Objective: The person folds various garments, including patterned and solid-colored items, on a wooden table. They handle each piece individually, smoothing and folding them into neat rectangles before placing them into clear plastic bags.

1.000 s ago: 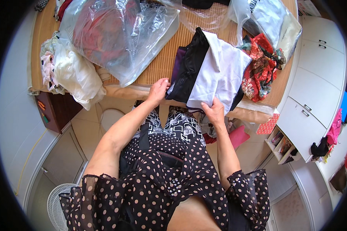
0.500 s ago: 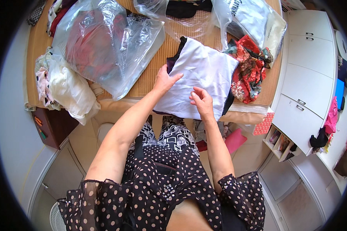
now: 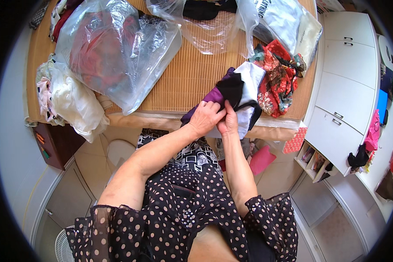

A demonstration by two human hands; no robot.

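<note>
Folded garments (image 3: 238, 94), a purple, black and white bundle, lie at the near edge of the bamboo mat (image 3: 192, 78), grasped by both hands: left hand (image 3: 204, 118) and right hand (image 3: 228, 122) pinch its near end. Red floral cloth (image 3: 278, 83) touches its right side. Clear plastic bag (image 3: 115, 54) lies far left.

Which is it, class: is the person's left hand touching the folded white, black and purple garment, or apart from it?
Touching. The head view shows the left hand gripping the folded garment at the bed's edge, fingers pressed into the purple cloth.
</note>
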